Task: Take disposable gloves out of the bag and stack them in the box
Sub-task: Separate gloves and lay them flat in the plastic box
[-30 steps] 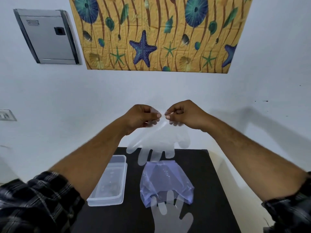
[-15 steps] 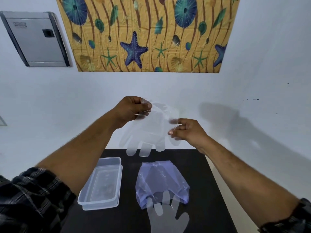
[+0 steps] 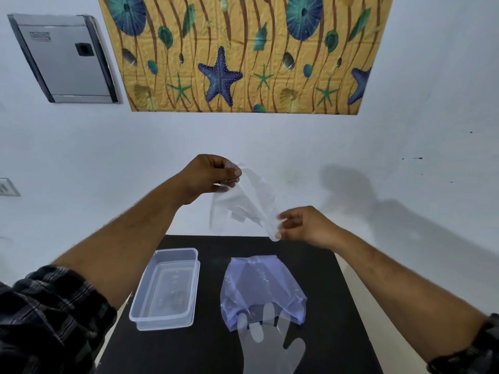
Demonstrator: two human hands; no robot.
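A clear disposable glove (image 3: pixel 244 202) hangs in the air above the far end of the table, folded between both hands. My left hand (image 3: pixel 209 175) pinches its upper edge; my right hand (image 3: pixel 302 224) pinches its lower right corner. Below, a bluish plastic bag (image 3: pixel 260 286) lies on the black table (image 3: pixel 324 306). A second clear glove (image 3: pixel 267 344) lies flat at the near side, its fingers overlapping the bag's mouth. A clear plastic box (image 3: pixel 167 288) stands open left of the bag; something faint lies on its bottom.
The table stands against a white wall (image 3: pixel 81 157). On the wall hang a grey metal panel (image 3: pixel 64 59) and a yellow starfish-patterned sheet (image 3: pixel 243 52). A switch plate (image 3: pixel 8 187) shows at the left edge. The table's right edge drops to a pale floor.
My hands were pinching the glove's cuff together up high; my right hand has dropped down and right, taking hold of the glove's lower part and folding it. The left hand stays up.
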